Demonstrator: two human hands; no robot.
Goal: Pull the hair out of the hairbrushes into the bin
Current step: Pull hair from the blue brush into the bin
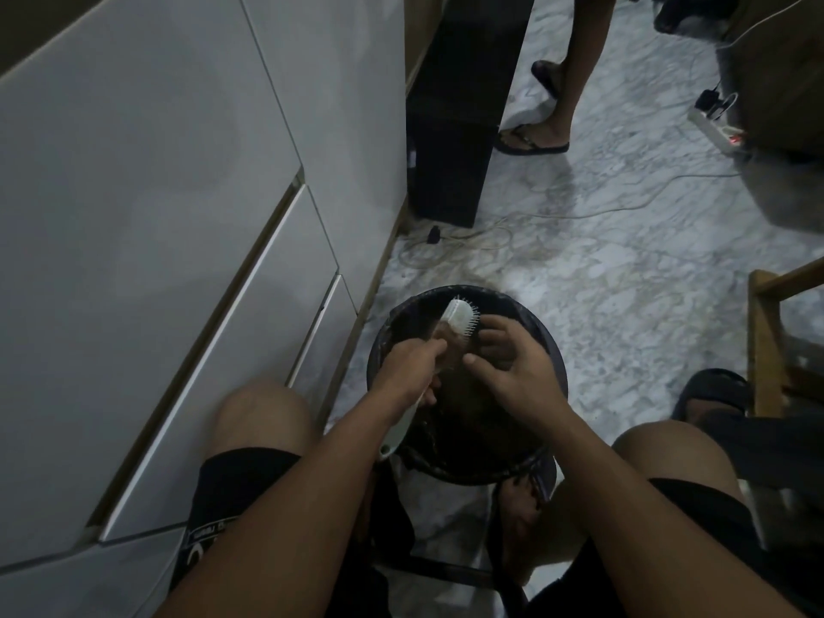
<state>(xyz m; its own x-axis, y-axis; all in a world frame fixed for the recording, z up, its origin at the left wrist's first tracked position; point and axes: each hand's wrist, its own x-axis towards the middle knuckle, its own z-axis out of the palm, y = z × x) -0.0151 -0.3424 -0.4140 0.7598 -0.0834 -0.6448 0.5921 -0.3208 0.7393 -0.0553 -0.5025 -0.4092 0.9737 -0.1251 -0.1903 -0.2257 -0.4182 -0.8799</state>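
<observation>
Nearest: two bare forearms reaching forward and down from the lower edge, between two bent knees in dark shorts. Low light throughout.

One left hand [408, 365], curled closed around the middle of one white hairbrush [459, 316]. Wrist bent slightly inward, knuckles up. The brush runs diagonally: handle end pokes out below the wrist toward the near left, bristled head points up and away over the bin. Bristles face right, toward the other hand.

One right hand [512, 370], palm down, fingers spread and loosely bent, not closed. Thumb points left toward the brush; fingertips sit just beside the bristles. Whether it pinches any hair, cannot tell: too dark and blurred there.

One bin [555, 350], round, black, lined with a dark bag, on the floor directly beneath both hands, between the knees. Dark tangled mass inside, likely hair [468, 421], indistinct.

One foot of the wearer in a dark sandal [713, 390], to the right of the bin. One wooden frame [764, 341] at the right edge beyond it.

Left side: white cabinet fronts [156, 216], running away along the wall.

Marble-patterned floor [624, 283]. Pale cables [490, 236] loop across it past the bin.

Farther: one dark panel [459, 104] standing upright. A second person, two legs visible, flip-flops [530, 142]. One power strip [718, 127] at far right.
</observation>
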